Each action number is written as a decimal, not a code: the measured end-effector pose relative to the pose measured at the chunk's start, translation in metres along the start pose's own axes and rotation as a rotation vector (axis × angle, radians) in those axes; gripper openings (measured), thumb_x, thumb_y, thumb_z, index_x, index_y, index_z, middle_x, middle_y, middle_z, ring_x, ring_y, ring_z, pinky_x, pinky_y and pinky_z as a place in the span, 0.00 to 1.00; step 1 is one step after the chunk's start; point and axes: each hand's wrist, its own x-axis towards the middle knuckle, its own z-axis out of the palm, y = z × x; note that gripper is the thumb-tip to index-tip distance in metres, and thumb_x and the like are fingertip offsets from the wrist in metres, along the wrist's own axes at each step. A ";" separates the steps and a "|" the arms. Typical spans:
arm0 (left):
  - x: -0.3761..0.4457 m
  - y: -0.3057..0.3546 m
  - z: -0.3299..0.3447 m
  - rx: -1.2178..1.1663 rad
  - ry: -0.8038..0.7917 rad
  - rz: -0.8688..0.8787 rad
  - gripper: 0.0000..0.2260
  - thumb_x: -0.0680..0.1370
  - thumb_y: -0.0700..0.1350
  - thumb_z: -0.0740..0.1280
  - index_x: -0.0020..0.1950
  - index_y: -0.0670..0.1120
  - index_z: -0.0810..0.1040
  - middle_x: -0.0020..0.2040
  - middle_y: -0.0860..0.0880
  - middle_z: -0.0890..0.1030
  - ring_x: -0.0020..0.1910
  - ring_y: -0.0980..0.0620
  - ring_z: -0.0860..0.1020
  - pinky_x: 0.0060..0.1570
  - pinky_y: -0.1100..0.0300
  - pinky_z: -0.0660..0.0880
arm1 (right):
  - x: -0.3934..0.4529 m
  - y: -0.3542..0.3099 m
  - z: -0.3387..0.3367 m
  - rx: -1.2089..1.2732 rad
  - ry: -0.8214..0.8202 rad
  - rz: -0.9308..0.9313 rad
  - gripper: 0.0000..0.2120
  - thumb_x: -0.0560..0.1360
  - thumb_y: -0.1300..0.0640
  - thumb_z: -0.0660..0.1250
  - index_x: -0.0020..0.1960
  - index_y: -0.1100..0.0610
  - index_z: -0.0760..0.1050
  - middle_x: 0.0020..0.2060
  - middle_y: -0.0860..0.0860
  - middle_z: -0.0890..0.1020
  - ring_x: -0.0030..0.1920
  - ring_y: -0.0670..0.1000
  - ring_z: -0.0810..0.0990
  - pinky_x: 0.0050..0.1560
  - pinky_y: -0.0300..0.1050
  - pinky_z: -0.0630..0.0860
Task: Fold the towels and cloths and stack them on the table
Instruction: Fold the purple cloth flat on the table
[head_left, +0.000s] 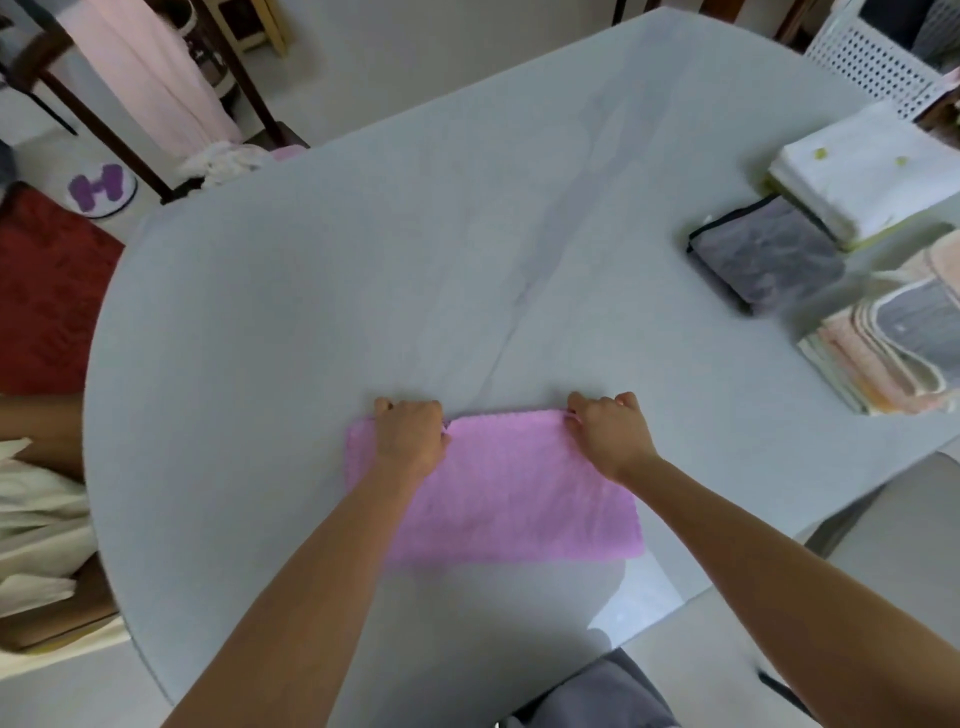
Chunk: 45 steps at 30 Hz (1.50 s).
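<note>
two bare hands pinch the far edge of a pink terry towel (511, 488) lying flat on a pale grey rounded table (363, 270).

the left hand (410, 436) and right hand (610, 431) each curl onto a far corner of the towel, near the table's near edge. folded white (862, 182), dark grey (766, 257) and peach-and-grey (893, 343) cloths sit along the right edge.

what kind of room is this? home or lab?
Likely a home, a dining or laundry corner. A pale oval table carries folded cloth stacks, a white perforated basket stands beyond it, and wooden chair legs stand on the floor. Both hands grip a pink towel.
</note>
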 end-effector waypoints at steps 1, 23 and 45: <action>-0.001 0.001 0.000 0.018 0.008 -0.017 0.11 0.78 0.53 0.64 0.56 0.49 0.76 0.55 0.50 0.82 0.57 0.48 0.78 0.60 0.54 0.61 | 0.001 0.000 0.002 0.012 0.003 0.013 0.10 0.81 0.54 0.52 0.54 0.55 0.71 0.46 0.53 0.82 0.48 0.57 0.79 0.57 0.49 0.63; -0.014 0.093 0.011 0.011 0.119 0.458 0.32 0.74 0.56 0.69 0.74 0.48 0.62 0.68 0.48 0.68 0.66 0.47 0.67 0.67 0.53 0.62 | -0.022 0.036 0.014 0.642 0.077 0.203 0.15 0.74 0.61 0.67 0.61 0.57 0.76 0.53 0.55 0.76 0.55 0.56 0.74 0.50 0.43 0.70; 0.018 0.068 -0.002 0.064 0.057 0.264 0.18 0.78 0.61 0.58 0.55 0.49 0.76 0.53 0.48 0.81 0.56 0.46 0.77 0.56 0.54 0.65 | 0.001 0.034 0.011 0.258 0.026 -0.003 0.10 0.77 0.60 0.60 0.56 0.56 0.75 0.53 0.52 0.77 0.55 0.54 0.72 0.55 0.45 0.66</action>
